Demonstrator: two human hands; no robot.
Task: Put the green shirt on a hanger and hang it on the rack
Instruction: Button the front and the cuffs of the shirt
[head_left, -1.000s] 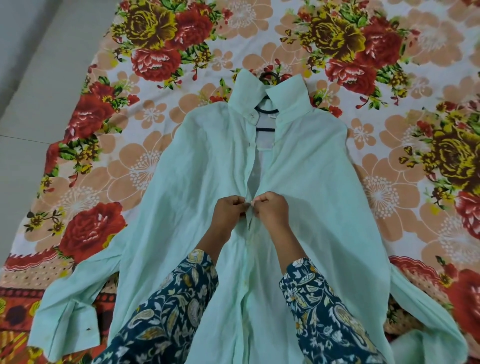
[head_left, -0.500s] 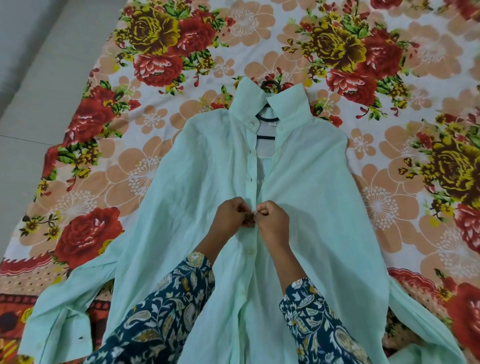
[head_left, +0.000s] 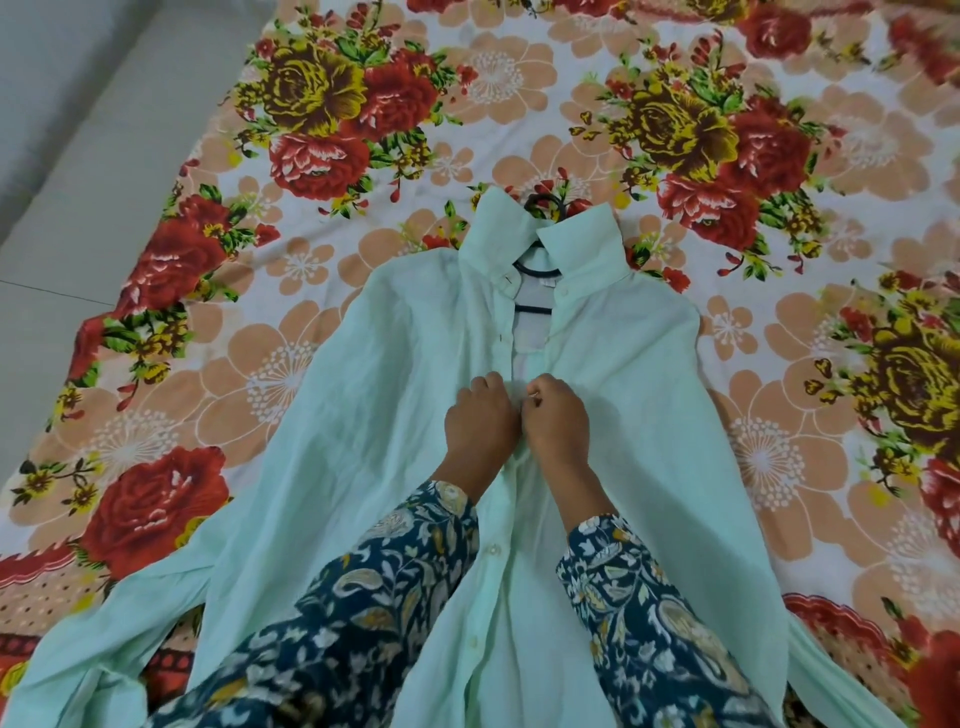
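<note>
Head view: the green shirt (head_left: 363, 415) is a pale mint colour and lies front up, flat on a floral bedsheet (head_left: 779, 415) in the middle of the frame. Its collar (head_left: 582, 244) points to the top and its sleeves spread to the lower corners. A black hanger (head_left: 537, 271) sits inside it, with its hook above the collar and its bars showing in the open neck. The left hand (head_left: 480, 423) and right hand (head_left: 557, 423) meet at mid-chest, each pinching one front edge of the shirt. White buttons (head_left: 491, 548) run down below them. Compared with a second ago, the hands sit a little nearer the collar and the open slit above them is shorter. Grey floor (head_left: 78, 156) fills the upper left.
</note>
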